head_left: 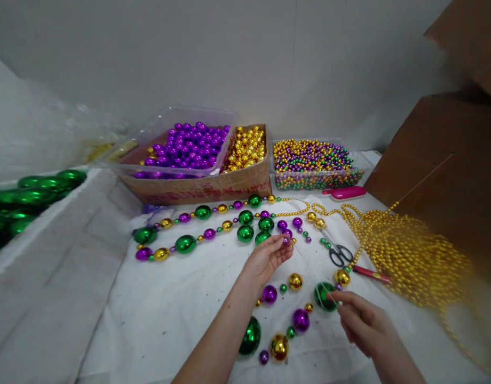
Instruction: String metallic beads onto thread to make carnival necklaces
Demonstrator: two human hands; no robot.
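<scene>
My left hand (267, 258) is closed in a pinch at a small purple bead (285, 240), with a tiny gold bead beside it. A thin pale string (315, 277) runs from there down to my right hand (363, 320), whose fingertips are closed on it. Just left of the right fingertips lies a large green bead (324, 296), followed by a gold bead (342, 277). Below the left hand are a purple bead (300, 320), a gold bead (279, 348) and a green bead (250, 336), partly hidden by my forearm. Loose green beads (245, 233) lie behind the left hand.
A finished-looking bead strand (185, 244) curves across the white cloth (149, 309). Scissors (340, 255), a red cutter (371, 274) and a pink case (348, 193) lie right. Gold bead chain (417, 256) is heaped beside cardboard. Bins hold purple beads (197, 144) and mixed beads (313, 157).
</scene>
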